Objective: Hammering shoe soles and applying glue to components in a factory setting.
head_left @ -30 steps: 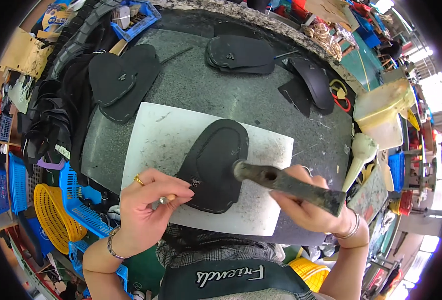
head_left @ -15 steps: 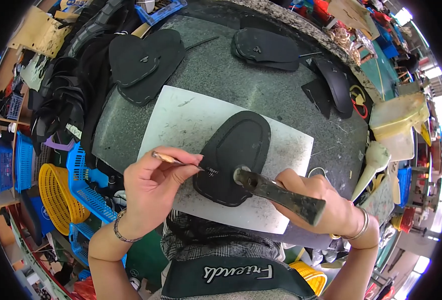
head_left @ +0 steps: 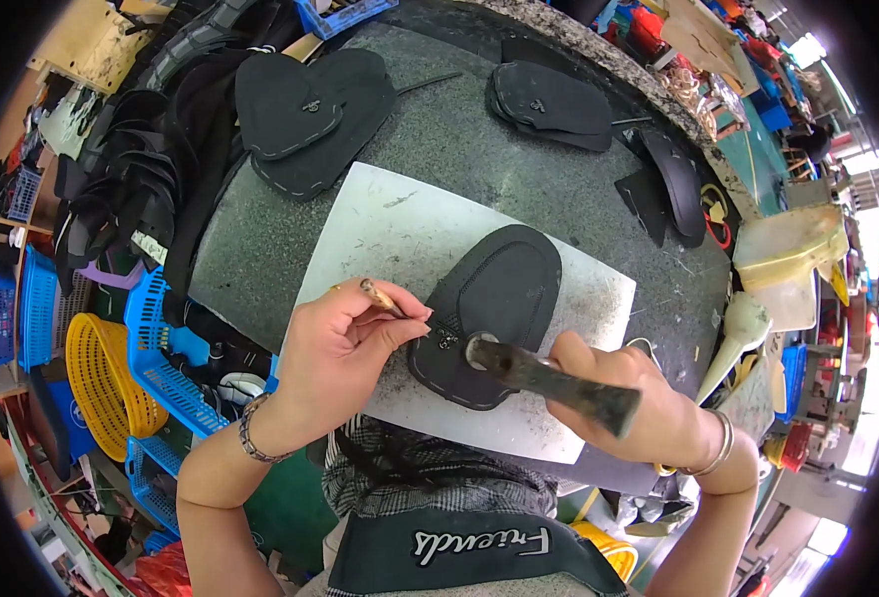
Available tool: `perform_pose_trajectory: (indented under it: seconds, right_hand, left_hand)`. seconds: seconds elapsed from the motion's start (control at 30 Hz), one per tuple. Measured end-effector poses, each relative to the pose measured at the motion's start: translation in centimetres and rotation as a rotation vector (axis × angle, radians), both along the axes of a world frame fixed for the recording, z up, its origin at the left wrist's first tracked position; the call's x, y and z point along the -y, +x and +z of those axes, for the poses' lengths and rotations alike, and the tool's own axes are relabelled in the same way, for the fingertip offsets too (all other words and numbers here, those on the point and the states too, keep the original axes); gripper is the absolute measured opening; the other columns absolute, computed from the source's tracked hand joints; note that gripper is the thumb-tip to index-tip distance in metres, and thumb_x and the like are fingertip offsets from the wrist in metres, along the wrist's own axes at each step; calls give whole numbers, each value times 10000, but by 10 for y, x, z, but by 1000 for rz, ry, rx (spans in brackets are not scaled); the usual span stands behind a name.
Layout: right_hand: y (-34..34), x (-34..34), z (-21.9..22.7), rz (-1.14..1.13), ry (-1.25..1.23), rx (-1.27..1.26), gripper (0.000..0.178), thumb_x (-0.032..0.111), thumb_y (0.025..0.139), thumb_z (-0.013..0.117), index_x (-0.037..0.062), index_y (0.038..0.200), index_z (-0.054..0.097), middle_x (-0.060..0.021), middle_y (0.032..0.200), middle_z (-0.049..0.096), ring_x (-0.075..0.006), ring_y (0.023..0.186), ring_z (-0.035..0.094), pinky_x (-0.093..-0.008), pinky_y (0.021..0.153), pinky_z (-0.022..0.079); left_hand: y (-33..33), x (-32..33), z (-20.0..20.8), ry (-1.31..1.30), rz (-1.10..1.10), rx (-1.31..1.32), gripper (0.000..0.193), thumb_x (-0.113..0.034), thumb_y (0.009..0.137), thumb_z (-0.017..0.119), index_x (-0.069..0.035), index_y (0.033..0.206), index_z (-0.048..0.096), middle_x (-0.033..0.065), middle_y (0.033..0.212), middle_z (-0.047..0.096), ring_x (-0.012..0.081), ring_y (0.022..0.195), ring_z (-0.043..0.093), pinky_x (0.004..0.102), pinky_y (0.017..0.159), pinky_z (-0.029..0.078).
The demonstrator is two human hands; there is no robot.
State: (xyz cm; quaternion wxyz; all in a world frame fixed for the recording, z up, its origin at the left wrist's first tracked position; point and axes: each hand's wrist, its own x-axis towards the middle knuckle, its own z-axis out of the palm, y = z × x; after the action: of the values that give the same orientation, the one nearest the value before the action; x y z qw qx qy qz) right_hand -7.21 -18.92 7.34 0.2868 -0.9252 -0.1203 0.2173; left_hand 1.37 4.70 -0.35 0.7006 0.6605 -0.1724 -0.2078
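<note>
A black, sole-shaped shoe piece (head_left: 504,289) with light stitches along its edge lies on a white board (head_left: 385,214). A small metallic ornament (head_left: 447,340) shows on its left side. My left hand (head_left: 345,353) pinches a slim wooden-handled tool (head_left: 382,297) between thumb and fingers, right beside the ornament; the tool's tip is hidden by the fingers. My right hand (head_left: 634,393) is closed round a dark hammer (head_left: 549,380). The hammer's round end is over the middle of the shoe piece; contact cannot be told. Its handle is mostly hidden by the hand.
Stitched black pieces (head_left: 290,104) lie at the far left of the dark stone table (head_left: 439,119), others (head_left: 554,104) at the far right. Dark strips (head_left: 126,199), a blue basket (head_left: 161,368) and a yellow basket (head_left: 106,388) are left. A plastic container (head_left: 783,249) stands right.
The shoe piece and board appear slightly further right in view. My left hand has shifted right, and its tool is tilted differently, tip now covered. The hammer stays over the piece.
</note>
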Motion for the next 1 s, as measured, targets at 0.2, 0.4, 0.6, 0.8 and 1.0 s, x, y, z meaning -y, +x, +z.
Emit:
perform_pose_trajectory:
  seconds: [0.2,0.4,0.6,0.8,1.0]
  right_hand:
    - [-4,1,-6,-63,-24,118,179,66,781,609,35,888,469,-145,599,519,-355,534,550,-397,472,432]
    - [2,0,4,-5,-140,183,322,105,798,610,-18,1070,489,-133,740,571,-310,577,585,-392,483,457]
    - [25,-15,29,10,206,884,245,-34,789,628,-7,1009,526,-40,754,534,-89,590,522,-264,503,400]
    - [20,-15,43,-4,-81,531,175,-55,763,595,-15,926,545,-106,811,520,-162,574,510,-286,509,386]
    - [22,-9,59,-91,35,562,259,-67,743,628,-31,993,569,-79,926,584,-158,721,562,-254,664,452]
  left_hand:
    - [8,-3,-2,106,-76,14,69,83,820,583,37,869,567,93,881,646,112,795,630,235,727,517]
    - [8,1,-8,87,-33,145,91,66,798,614,26,856,556,76,803,625,116,694,624,233,653,505]
    - [4,3,2,269,-57,790,181,9,737,679,-37,877,573,95,719,551,254,617,556,321,545,454]
    - [19,2,-4,64,-70,-104,72,3,818,613,-5,874,568,78,779,631,129,721,635,253,623,497]
    - [13,6,10,261,-99,388,79,-1,804,637,17,813,560,87,736,607,148,668,617,253,593,469]
